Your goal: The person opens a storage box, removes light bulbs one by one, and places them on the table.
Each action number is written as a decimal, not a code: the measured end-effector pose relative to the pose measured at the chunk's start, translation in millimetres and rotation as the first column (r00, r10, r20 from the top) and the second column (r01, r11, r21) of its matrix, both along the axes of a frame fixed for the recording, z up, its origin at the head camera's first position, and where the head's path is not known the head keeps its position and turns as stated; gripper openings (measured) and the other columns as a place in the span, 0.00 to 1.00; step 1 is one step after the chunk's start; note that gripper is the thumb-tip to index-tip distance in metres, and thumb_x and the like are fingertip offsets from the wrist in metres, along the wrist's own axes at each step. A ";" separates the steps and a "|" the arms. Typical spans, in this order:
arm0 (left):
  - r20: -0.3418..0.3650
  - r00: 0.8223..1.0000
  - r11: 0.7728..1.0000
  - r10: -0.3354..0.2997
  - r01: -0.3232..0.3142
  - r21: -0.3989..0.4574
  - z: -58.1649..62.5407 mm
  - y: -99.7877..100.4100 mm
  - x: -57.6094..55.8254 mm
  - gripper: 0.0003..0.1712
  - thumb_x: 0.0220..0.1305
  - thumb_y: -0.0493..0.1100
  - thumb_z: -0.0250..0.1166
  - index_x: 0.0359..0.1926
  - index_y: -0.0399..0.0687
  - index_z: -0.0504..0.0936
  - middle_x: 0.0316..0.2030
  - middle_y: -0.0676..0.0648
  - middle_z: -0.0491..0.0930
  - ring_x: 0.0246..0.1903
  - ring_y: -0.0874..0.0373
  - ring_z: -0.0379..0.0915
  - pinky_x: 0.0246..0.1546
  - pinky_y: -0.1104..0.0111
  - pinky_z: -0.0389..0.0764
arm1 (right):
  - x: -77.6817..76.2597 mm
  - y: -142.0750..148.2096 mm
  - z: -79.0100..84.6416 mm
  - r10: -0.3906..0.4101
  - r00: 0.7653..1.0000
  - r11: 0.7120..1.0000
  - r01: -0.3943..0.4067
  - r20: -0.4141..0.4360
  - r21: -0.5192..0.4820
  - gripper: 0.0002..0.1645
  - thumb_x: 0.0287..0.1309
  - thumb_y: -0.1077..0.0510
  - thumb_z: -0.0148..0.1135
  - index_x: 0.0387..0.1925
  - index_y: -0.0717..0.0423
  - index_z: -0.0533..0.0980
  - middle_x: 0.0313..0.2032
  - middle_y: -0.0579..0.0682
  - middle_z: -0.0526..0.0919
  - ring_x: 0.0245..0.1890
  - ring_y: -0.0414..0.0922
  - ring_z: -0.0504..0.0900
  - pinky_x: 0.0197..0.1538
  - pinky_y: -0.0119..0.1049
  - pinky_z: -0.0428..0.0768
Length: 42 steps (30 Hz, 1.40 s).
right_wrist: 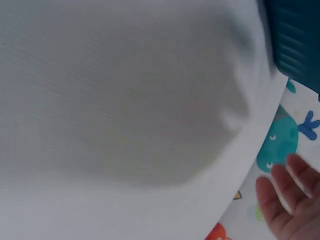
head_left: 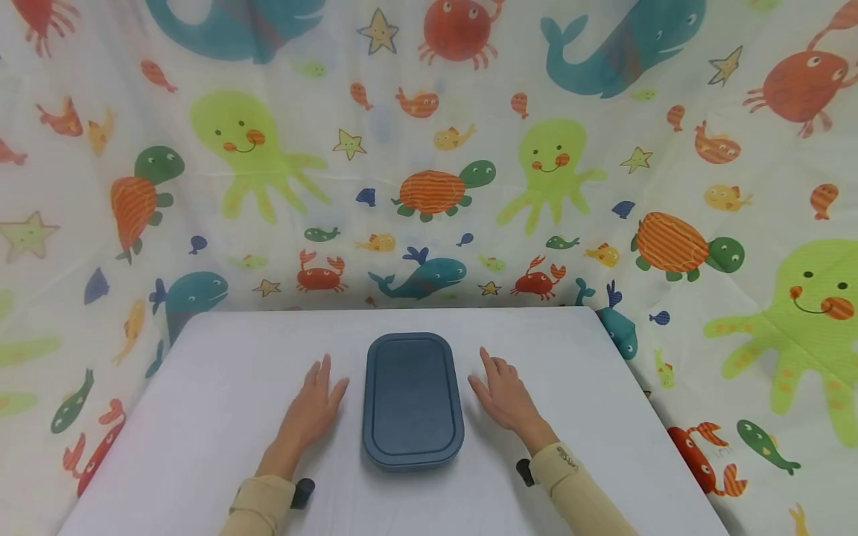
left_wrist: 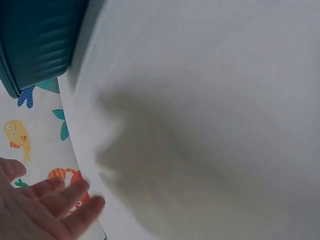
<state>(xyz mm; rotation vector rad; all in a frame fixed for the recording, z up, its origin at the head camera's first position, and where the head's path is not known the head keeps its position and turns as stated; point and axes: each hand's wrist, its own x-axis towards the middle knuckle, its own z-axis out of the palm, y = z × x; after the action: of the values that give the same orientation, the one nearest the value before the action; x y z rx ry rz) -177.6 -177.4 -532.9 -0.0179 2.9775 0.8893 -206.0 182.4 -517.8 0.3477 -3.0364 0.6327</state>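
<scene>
A dark blue rectangular container with a lid [head_left: 413, 394] sits on the white table, its long sides running front to back. My left hand [head_left: 310, 408] is to the left of it, fingers extended and holding nothing. On the other side, my right hand [head_left: 506, 394] is likewise spread and bare, a short gap from the container's right side. Ribbed side walls of the container show in the left wrist view [left_wrist: 42, 40] and at the upper corner of the right wrist view. Whatever the container holds is hidden under its lid.
The white-covered table [head_left: 221, 372] ends at a back edge just beyond the container. Behind and around it hangs a curtain [head_left: 429, 134] printed with octopuses, turtles, crabs and whales. Dark wrist camera mounts [head_left: 303, 493] sit by both beige sleeves [head_left: 258, 506].
</scene>
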 end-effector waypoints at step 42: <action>0.071 0.961 0.901 -0.269 0.225 0.370 -6.4 23.1 -4.2 0.58 0.58 0.62 0.68 0.77 0.47 0.45 0.18 0.55 0.66 0.18 0.63 0.60 0.25 0.70 0.66 | 2.1 -18.8 -6.2 0.261 0.957 0.965 -0.258 0.129 -0.039 0.53 0.64 0.26 0.44 0.73 0.62 0.56 0.51 0.52 0.72 0.52 0.45 0.74 0.54 0.46 0.75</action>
<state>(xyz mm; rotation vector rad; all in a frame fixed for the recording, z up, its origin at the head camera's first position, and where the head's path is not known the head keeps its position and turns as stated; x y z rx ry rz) -181.8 -154.3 -539.3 0.2983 2.5834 1.3232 -203.9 163.6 -524.0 0.7425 -3.1340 0.7281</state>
